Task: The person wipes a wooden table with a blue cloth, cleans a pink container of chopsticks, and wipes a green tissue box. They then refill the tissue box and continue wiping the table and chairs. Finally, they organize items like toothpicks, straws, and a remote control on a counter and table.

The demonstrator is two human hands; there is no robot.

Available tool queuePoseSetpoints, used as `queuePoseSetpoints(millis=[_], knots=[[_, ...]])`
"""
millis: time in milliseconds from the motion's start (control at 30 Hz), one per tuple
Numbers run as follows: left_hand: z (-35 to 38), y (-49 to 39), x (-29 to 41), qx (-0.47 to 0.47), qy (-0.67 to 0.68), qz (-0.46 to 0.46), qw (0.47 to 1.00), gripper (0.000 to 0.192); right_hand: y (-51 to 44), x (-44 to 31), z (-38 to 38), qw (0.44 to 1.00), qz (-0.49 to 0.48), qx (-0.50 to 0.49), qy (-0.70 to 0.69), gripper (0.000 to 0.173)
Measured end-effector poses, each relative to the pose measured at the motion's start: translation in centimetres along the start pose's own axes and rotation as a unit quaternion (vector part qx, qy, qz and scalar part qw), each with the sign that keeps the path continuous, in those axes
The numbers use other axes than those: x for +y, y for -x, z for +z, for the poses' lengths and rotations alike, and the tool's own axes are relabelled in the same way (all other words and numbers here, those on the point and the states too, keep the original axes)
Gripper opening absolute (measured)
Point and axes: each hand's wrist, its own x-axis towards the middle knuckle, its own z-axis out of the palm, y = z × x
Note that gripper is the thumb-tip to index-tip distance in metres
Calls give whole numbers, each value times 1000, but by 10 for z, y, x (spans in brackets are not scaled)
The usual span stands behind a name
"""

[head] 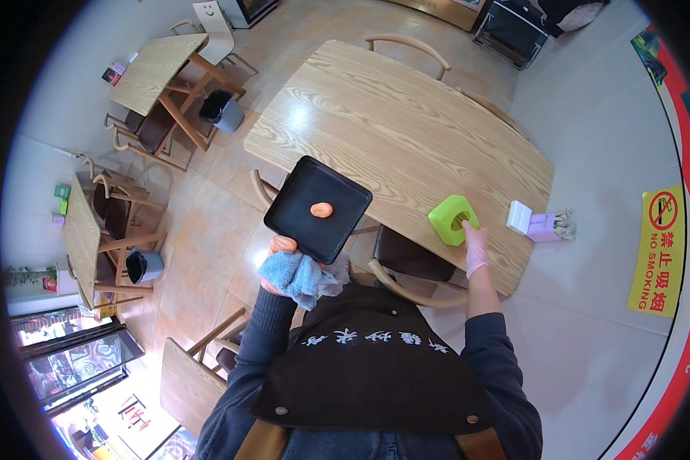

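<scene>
My left hand [282,244] holds a black rectangular tray [299,192] by its near edge. A bunched light-blue cloth [299,276] is in the same hand, below the tray. On the tray lies a small, rounded orange object [321,210] whose kind I cannot tell. My right hand [475,244], in a thin pink glove, grips a lime-green box [444,223] at its oval opening, with fingertips partly hidden there. The box is at the near right part of the wood-grain table [402,126]; whether it rests on the tabletop is unclear.
Beside my right hand are a white box [518,217] and a lilac holder [541,226] with wrapped sticks. A dark-seated chair [414,256] stands between me and the table. Left are another table [161,63], a lined bin [223,112] and a second bin [145,266]. A wall [598,230] bounds the right.
</scene>
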Motion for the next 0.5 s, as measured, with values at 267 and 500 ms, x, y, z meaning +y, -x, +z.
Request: queuePoseSetpoints(millis=[267,500], knots=[[17,-25,-27,51,56,-104,992,67,197,-164,-22,676,-261,-527,-445,103],[67,-29,-70,108,89,-149,979,74,276,-226,-23,499,-121,-636,-576,124]])
